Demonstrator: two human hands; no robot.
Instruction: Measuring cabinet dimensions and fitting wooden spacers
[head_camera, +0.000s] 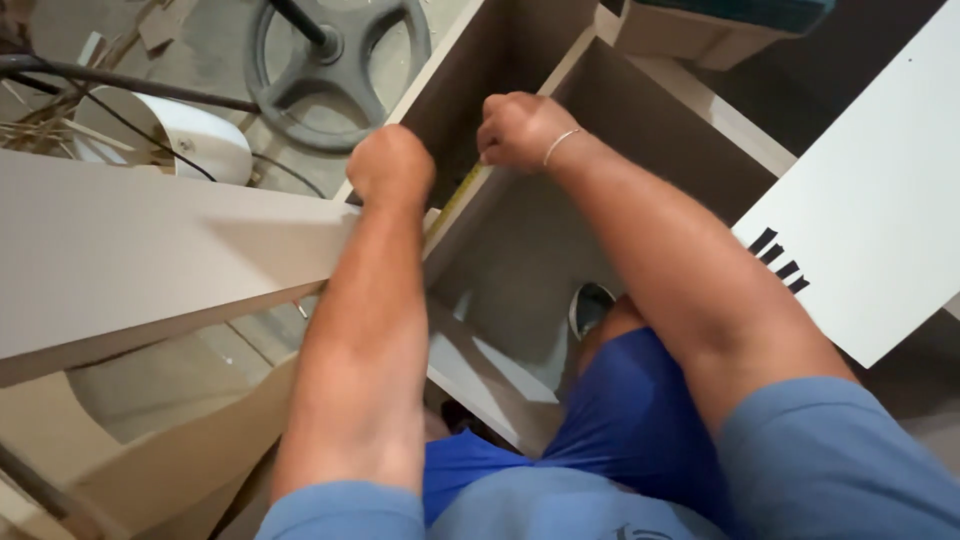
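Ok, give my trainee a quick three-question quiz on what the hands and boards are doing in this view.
1. True or false: both the left hand and the right hand are closed into fists at the edge of the upright cabinet panel.
2. Which wrist wears the thin bracelet? A) left B) right C) neither
3. What round grey thing lies on the floor beyond the hands?

Key:
1. True.
2. B, the right wrist.
3. A spoked wheel-shaped base with a dark pole rising from its hub.

no packages, labels, signs, screens
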